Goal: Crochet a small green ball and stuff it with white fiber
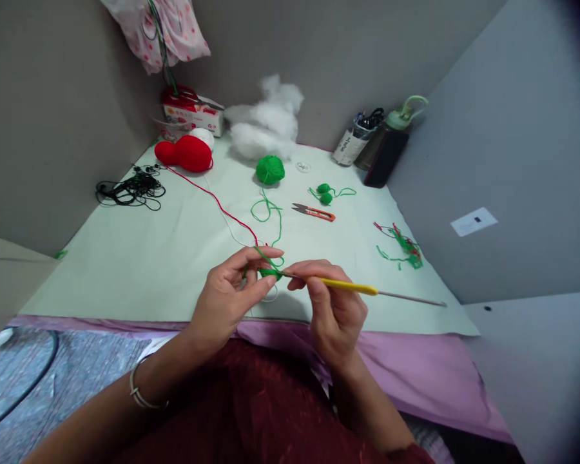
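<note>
My left hand (234,290) pinches a small green crocheted piece (270,273) between thumb and fingers, with green yarn running over the index finger. In my right hand (333,306) is a crochet hook with a yellow handle (350,285); its left tip meets the green piece, and its other metal end points right. From the green yarn ball (270,170), a loose strand comes down to my left hand. A red strand from the red yarn (186,153) and a thin white strand also reach the work.
Orange-handled snips (314,212) lie beyond my hands, near two small green balls (325,194). White stuffing (265,122) sits at the back, black cords (131,188) at left, yarn scraps (406,248) at right. A pen cup (352,145) and bottle (386,151) stand back right.
</note>
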The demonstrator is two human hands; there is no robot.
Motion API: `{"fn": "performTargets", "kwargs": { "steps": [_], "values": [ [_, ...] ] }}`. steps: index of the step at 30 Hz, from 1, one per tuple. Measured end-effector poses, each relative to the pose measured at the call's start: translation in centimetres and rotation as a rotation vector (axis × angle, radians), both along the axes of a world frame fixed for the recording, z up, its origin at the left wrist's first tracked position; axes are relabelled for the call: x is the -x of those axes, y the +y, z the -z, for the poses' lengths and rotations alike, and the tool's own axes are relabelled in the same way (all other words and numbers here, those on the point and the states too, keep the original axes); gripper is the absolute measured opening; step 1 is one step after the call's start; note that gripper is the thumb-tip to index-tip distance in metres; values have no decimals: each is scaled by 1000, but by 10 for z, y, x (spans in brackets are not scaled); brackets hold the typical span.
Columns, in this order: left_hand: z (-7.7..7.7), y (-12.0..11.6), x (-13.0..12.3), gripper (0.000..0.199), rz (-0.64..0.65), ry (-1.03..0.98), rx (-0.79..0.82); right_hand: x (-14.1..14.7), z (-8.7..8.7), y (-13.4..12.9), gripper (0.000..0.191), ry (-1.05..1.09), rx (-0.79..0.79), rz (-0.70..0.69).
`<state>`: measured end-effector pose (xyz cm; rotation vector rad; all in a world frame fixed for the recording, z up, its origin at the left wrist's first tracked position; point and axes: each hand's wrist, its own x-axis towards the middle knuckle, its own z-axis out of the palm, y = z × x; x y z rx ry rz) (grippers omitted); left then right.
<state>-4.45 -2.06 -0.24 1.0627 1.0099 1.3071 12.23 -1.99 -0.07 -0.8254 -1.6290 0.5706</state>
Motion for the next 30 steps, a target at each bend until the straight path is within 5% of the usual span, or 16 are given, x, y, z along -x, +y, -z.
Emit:
{"fn": "performTargets", "kwargs": {
  "steps": [3,7,10,17,26,30],
  "values": [
    [-4,0,-3,35,-7,-92,51,0,7,1,33,-217,-211,75],
    [-7,4,-2,55,203,-398,291,2,14,-1,40,-336,-369,170],
    [-8,7,3,51,264,-463,393,3,9,-1,31,-89,-217,138],
    [-7,8,4,48,234,-399,284,6,3,10,20,363,238,-75],
    [-5,8,5,44,204,-382,233,1,0,9,19,482,289,-127],
    [-3,7,0,42,233,-335,198,6,4,10,18,368,283,-124]
  ]
}}
